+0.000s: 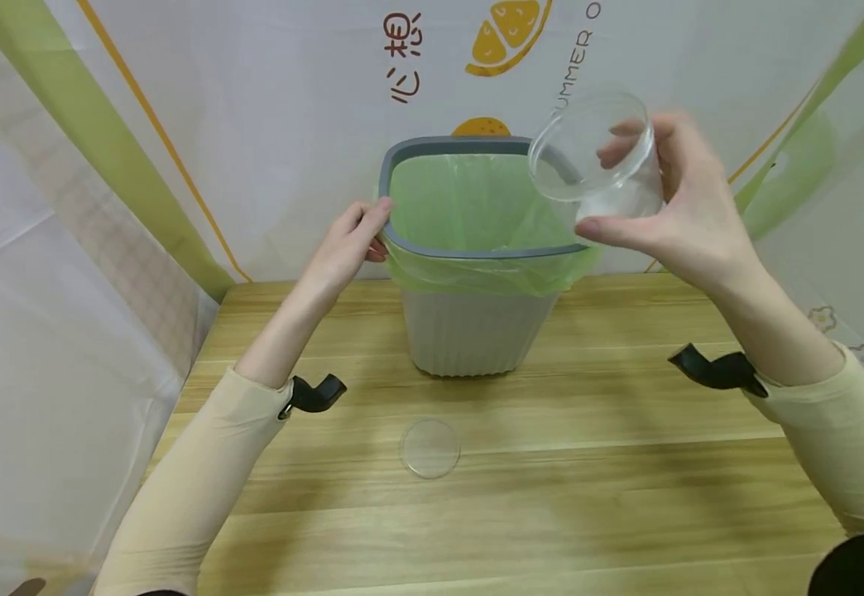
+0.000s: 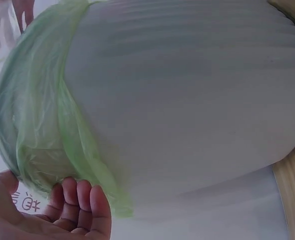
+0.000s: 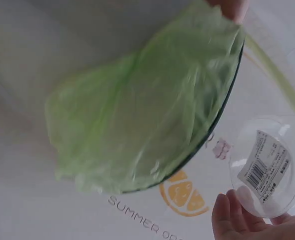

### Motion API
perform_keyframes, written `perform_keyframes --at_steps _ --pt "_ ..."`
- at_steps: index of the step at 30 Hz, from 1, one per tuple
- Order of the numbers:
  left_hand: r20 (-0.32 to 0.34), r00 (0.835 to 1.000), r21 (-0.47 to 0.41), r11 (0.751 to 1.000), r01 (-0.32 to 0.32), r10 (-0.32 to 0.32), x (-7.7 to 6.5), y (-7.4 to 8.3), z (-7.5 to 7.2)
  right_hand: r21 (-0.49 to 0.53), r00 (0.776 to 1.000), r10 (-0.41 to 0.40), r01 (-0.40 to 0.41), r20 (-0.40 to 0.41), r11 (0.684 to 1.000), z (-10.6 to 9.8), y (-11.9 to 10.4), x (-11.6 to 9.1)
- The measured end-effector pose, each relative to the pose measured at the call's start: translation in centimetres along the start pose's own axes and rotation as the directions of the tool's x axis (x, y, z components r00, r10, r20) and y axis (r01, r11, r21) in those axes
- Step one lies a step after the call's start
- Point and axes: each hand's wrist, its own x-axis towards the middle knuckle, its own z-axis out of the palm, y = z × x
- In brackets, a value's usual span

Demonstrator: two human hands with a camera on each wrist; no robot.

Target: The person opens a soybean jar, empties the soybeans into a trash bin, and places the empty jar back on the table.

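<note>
My left hand (image 1: 350, 240) grips the left side of a trash bin's grey rim (image 1: 477, 253), thumb on top and fingers curled beneath by the liner. The bin (image 1: 480, 331) stands upright, lined with a light green plastic bag (image 1: 469, 199) folded over its rim. With my right hand (image 1: 688, 194) I hold a clear plastic cup (image 1: 611, 178) at the bin's right side, its mouth tilted toward the bin. In the right wrist view a white barcode label (image 3: 267, 167) shows on the cup. A round clear lid (image 1: 430, 448) lies flat on the table.
The wooden table (image 1: 566, 497) extends in front of the bin. Behind it hangs a white cloth (image 1: 290, 99) printed with orange slices and lettering. More pale cloth (image 1: 45, 331) drapes down on the left. A black curved mount sits at each wrist.
</note>
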Motion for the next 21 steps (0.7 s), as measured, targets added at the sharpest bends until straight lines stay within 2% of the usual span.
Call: perform_keyframes --at_steps 3,7,10,15,21 --pt "0.006 1.0 -0.004 1.0 -0.018 0.018 -0.5 0.0 -0.3 0.145 0.999 -0.036 0.036 -0.001 0.989 0.4 0.4 -2.9" --pt "0.005 0.999 0.008 0.999 -0.047 0.047 -1.5 0.1 -0.8 0.216 0.997 -0.07 0.059 0.044 0.975 1.6 1.3 -6.6" --pt "-0.004 0.998 0.03 0.997 -0.069 0.07 -2.4 0.1 -1.2 0.206 0.992 -0.061 0.038 0.109 0.978 2.6 2.4 -8.8" --pt "-0.011 0.995 0.09 0.991 -0.102 0.104 -4.0 -0.3 -1.6 0.116 0.974 -0.028 0.002 0.226 0.993 4.2 5.1 -11.9" --pt "-0.003 0.994 0.183 0.978 -0.103 0.106 -6.0 -1.1 -1.5 0.031 0.943 0.121 -0.137 0.309 0.99 6.0 8.5 -14.5"
